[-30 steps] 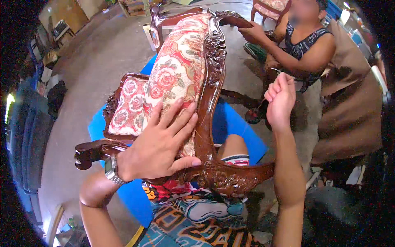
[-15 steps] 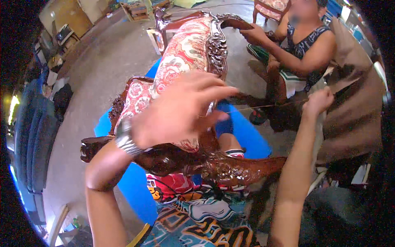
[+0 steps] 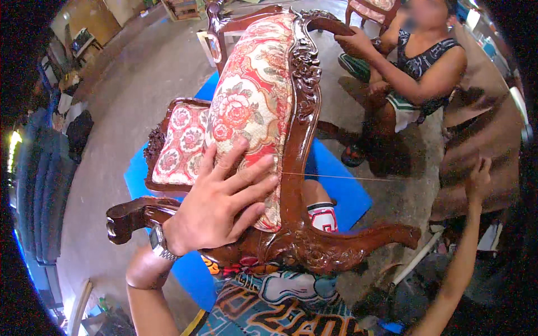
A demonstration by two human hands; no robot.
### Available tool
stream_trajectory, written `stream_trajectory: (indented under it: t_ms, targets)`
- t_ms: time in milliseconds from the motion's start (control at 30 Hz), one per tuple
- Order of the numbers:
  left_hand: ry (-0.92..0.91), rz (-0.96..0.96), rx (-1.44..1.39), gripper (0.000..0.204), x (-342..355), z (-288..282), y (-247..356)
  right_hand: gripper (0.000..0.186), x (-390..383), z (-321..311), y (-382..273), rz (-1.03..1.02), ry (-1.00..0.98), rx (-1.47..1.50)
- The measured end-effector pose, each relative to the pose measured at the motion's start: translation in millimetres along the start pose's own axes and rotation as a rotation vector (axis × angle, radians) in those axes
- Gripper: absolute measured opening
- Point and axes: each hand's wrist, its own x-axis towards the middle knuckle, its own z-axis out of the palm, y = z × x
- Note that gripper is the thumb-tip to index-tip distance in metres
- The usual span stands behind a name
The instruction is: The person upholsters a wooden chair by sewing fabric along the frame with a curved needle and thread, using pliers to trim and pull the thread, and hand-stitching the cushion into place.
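A carved dark-wood chair [image 3: 305,112] lies tipped over my lap, its padded back [image 3: 241,106] covered in red and cream floral fabric. My left hand [image 3: 224,196], with a watch on its wrist, lies with fingers spread on the lower part of that padding. A thin thread [image 3: 336,176] comes out at the padding's edge beside the wood frame and runs taut to the right. Far out at the right, my right hand [image 3: 479,178] is closed in a pinch on the thread, whose end is too fine to see.
Another person [image 3: 414,73] sits at the right and grips the frame's far end with one hand. A floral seat pad [image 3: 182,140] shows behind the chair's back, above a blue surface [image 3: 342,196]. A brown sheet [image 3: 476,129] covers something at the right; dark stacked pieces [image 3: 39,185] stand left.
My left hand has come down from above the chair onto the padding. My right hand has moved outward to the right and slightly down, drawing the thread out longer.
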Motion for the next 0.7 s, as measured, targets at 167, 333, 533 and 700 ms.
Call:
stream_trajectory:
  t_ms: [167, 333, 533, 700]
  targets:
    - [0.090, 0.049, -0.093, 0.038, -2.4, 3.5, -3.5, 0.028, 7.1, 10.0, 65.2, 0.091, 0.033, 0.014]
    - [0.110, 0.029, -0.125, 0.035, -4.2, 3.9, -3.5, 0.035, 37.2, 7.2, 41.6, 0.236, 0.040, 0.203]
    - [0.178, 0.040, -0.199, 0.033, -5.7, 6.8, -5.3, 0.022, -11.8, -27.7, -166.8, 0.153, -0.843, 1.190]
    - [0.178, 0.054, -0.195, 0.031, -5.9, 8.0, -5.7, 0.013, -73.5, -67.0, -304.0, -0.162, -1.059, 1.382]
